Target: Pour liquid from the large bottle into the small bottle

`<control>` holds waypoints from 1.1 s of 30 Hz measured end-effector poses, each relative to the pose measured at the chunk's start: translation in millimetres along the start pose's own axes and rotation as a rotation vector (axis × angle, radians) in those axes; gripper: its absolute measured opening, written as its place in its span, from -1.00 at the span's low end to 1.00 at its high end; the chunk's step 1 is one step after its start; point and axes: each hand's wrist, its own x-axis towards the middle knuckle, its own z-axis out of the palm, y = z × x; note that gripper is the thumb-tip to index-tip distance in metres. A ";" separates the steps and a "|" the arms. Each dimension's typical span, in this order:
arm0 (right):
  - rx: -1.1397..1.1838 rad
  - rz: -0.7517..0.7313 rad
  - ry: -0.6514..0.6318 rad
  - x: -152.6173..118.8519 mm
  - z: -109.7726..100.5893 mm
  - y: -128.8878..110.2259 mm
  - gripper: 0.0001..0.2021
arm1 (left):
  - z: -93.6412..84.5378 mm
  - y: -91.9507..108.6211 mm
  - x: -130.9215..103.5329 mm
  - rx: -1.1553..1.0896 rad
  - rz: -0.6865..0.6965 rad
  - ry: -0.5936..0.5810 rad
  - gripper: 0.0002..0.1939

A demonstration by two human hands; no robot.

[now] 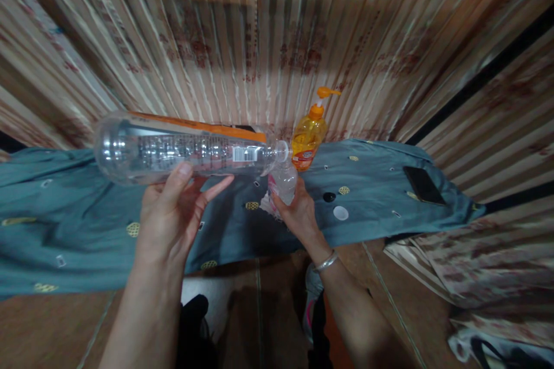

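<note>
A large clear bottle (pixel 199 150) with an orange-edged label lies nearly horizontal in my left hand (pixel 173 207), its mouth pointing right. My left thumb presses its side and the index finger stretches out beneath it. My right hand (pixel 298 207), with a silver bracelet at the wrist, is wrapped round a small clear bottle (pixel 283 180) that stands roughly upright. The large bottle's mouth is at the small bottle's top; whether they touch is hard to tell. Right behind them stands a pump bottle (pixel 309 138) of yellow liquid with an orange pump.
A green patterned cloth (pixel 229 236) covers the narrow surface. On it, to the right, lie a black cap (pixel 329 197), a white cap (pixel 340 213) and a dark phone (pixel 423 185). Pleated curtains (pixel 216 29) hang behind. Below is a tiled floor (pixel 242 311) with my feet.
</note>
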 end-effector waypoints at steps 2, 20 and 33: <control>0.004 -0.006 -0.002 -0.2 -0.2 -0.2 -0.40 | 0.0 0.3 -0.6 0.004 0.003 -0.005 -0.77; -0.004 -0.011 -0.021 0.4 0.2 1.3 -0.38 | 0.4 2.5 -2.6 -0.014 -0.005 0.000 -0.74; -0.020 -0.044 -0.005 -0.1 2.3 5.5 -0.40 | 1.6 2.0 -2.2 0.006 -0.001 0.000 -0.78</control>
